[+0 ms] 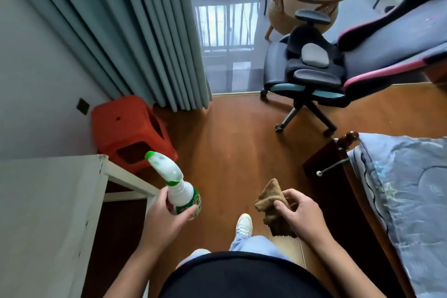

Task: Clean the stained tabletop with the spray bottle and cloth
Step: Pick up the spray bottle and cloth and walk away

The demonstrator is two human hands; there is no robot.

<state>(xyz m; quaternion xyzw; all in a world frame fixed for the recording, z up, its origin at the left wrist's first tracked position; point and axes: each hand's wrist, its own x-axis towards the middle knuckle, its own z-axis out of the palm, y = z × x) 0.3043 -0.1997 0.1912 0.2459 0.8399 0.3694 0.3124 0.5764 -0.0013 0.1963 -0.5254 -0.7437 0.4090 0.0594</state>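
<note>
My left hand (167,215) grips a white spray bottle (176,186) with a green label and green-tipped nozzle; the nozzle points up and to the left. My right hand (302,213) holds a crumpled brown cloth (271,197) over the wooden floor. A white tabletop (48,201) fills the lower left, its corner just left of the bottle. Small dark specks run along its right edge.
A red plastic stool (130,128) stands beyond the table by the grey curtain (145,31). A gaming chair (326,68) sits ahead on the right, and a bed (406,189) with a dark wooden post lies close on my right. Brown floor stretches between them.
</note>
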